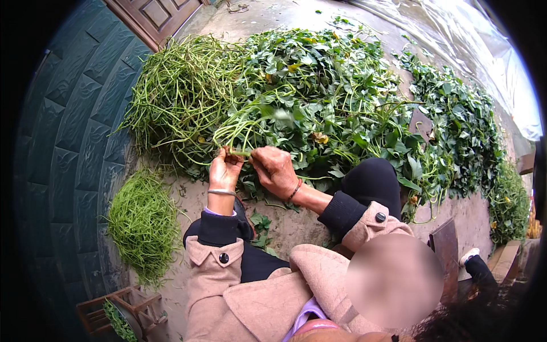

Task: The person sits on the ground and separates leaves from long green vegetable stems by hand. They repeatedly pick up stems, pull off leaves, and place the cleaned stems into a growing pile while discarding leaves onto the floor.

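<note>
Between my two hands is a green vine stem (240, 153) with thin stalks arching up from it. My left hand (225, 169), with a silver bangle at the wrist, pinches the stem's left end. My right hand (275, 171), wearing a dark red bracelet, is closed around its right end. Just beyond my hands lies a large heap of leafy green vines (316, 85). To its left, touching it, rises a tangled pile of mostly bare vine stems (183, 94). A smaller mound of thin light-green stalks (143, 224) sits on the concrete floor left of my left arm.
A wooden frame (139, 301) with a bowl of greens (119, 320) stands at lower left. Blue-green tiled wall (81, 149) bounds the left. More leafy vines (461, 124) line the right, near plastic sheeting (470, 42). Another person's shoe (469, 255) shows beside a dark board (444, 252).
</note>
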Demonstrator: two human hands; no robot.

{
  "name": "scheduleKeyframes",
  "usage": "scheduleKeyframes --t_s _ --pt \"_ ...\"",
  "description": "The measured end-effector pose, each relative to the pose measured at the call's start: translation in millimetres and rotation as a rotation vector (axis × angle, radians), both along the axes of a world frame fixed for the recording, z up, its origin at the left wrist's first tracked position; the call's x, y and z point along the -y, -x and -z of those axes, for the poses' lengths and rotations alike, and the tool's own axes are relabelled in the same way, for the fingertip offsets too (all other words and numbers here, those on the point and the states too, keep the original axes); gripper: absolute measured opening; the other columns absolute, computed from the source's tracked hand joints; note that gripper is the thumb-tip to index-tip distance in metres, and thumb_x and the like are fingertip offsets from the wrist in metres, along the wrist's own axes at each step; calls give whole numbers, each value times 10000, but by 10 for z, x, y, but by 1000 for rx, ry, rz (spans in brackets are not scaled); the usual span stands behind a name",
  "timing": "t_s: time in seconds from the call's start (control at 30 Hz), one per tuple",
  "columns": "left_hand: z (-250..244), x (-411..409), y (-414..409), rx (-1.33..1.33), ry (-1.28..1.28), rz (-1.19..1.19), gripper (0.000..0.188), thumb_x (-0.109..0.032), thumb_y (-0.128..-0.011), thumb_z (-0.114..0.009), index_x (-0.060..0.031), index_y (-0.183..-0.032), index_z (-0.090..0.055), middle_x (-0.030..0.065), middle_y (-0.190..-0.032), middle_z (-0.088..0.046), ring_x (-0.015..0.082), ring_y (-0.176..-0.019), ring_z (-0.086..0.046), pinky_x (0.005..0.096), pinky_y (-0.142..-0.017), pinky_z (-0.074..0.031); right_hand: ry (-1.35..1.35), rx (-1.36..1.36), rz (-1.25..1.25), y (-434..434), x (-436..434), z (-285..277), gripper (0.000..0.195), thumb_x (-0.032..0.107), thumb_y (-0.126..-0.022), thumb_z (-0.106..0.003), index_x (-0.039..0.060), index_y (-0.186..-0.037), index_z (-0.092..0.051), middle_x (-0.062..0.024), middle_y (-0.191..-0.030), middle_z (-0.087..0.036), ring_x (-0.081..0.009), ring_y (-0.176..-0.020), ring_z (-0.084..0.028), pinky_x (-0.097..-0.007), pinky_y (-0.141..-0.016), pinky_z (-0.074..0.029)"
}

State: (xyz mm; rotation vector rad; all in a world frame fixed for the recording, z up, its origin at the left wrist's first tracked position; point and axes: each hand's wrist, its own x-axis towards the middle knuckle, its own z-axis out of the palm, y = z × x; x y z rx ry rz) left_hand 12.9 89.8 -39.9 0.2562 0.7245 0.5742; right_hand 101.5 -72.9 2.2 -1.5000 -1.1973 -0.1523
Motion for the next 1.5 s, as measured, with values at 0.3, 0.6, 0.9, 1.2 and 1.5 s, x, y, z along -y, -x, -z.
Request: scheduleKeyframes --t_s 0.3,0.6,0.9,1.2,1.5 --pt "-97 179 -224 45 48 -14 171 -168 -972 -492 -24 -921 -569 80 -782 -566 202 -677 -518 369 -697 -500 -87 72 196 -248 -133 -259 75 1 -760 -630 34 -810 -584 -106 -689 -578 -300 -641 -568 -378 -596 -428" --pt "-11 -368 -59 -158 -367 -94 199 -199 -999 -433 -71 -891 -541 -17 -682 -508 117 -586 -487 298 -589 -470 880 -83 -1410 825 440 159 168 138 -734 -621 61 -857 -705 -81 -736 -680 -245 -724 -654 -365 -680 -496" --pt "-90 -217 185 -163 -295 131 173 -202 -975 -485 -46 -965 -560 30 -777 -602 156 -682 -583 320 -602 -514 861 407 47 -495 381 -129 51 134 -734 -591 115 -710 -632 -99 -776 -612 -338 -785 -605 -443 -660 -487" --pt "-501 -100 443 -86 -337 165 240 -218 -999 -425 -6 -947 -523 -7 -665 -460 81 -532 -396 231 -460 -355 722 262 241 -1475 136 -401 111 128 -847 -555 27 -810 -579 -196 -725 -615 -313 -642 -618 -427 -597 -521" --pt "-566 -192 591 67 -296 265 214 -212 -991 -451 -7 -983 -510 -1 -661 -465 71 -486 -345 204 -415 -280 200 206 1 -1269 -746 -2084 364 184 -884 -632 83 -1217 -528 -124 -934 -694 -136 -753 -666 -275 -650 -515"
